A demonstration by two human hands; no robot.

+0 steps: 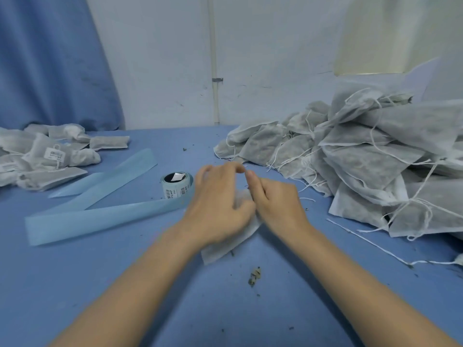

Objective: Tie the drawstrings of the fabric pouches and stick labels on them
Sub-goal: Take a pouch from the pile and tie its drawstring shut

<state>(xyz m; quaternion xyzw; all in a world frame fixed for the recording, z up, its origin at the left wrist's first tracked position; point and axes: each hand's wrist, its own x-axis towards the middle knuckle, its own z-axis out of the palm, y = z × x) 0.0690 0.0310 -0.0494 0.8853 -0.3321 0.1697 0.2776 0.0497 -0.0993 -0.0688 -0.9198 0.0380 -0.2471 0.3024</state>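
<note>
A white fabric pouch [226, 246] lies on the blue table in front of me, mostly covered by both hands. My left hand [218, 206] lies over it with fingers curled, fingertips pinching at its top end. My right hand [273, 199] is beside it, fingers curled, pinching at the same spot; the drawstring between the fingers is blurred and hard to make out. A roll of labels [176, 185] stands just left of my left hand, its blue backing strip [100, 219] trailing leftward.
A large heap of untied pouches [363, 161] with loose strings fills the right side. A smaller pile of tied, labelled pouches [47, 156] lies at the far left. A loose string [370, 242] and dried herb crumbs [254, 276] lie on the table.
</note>
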